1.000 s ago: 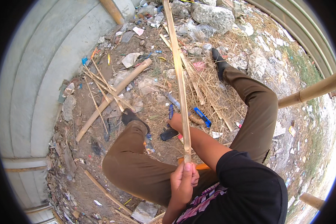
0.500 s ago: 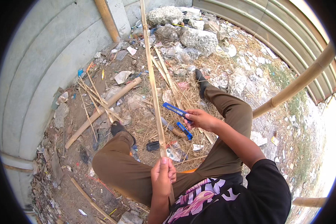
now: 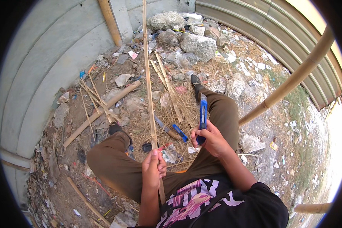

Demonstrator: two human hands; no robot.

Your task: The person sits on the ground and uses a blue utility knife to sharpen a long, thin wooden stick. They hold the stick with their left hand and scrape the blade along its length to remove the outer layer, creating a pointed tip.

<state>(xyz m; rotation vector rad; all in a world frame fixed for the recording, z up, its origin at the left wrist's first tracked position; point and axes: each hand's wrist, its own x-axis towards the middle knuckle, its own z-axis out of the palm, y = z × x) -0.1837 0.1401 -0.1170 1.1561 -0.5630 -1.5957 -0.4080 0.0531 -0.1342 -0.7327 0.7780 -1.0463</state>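
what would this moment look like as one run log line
left hand: grips long pale strip | right hand: holds blue cutter | ground: another blue cutter, bamboo pole

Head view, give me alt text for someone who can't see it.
A person's left-hand grip holds a long wooden strip; the right-hand grip holds a blue utility knife, blade out. A similar blue tool lies on littered, straw-strewn ground between the legs.

A grey wall [image 3: 38, 87] fills the left, ribbed fencing [image 3: 269, 28] the upper right, littered ground [image 3: 288, 133] between; daylight [image 3: 337, 163] glares far right.
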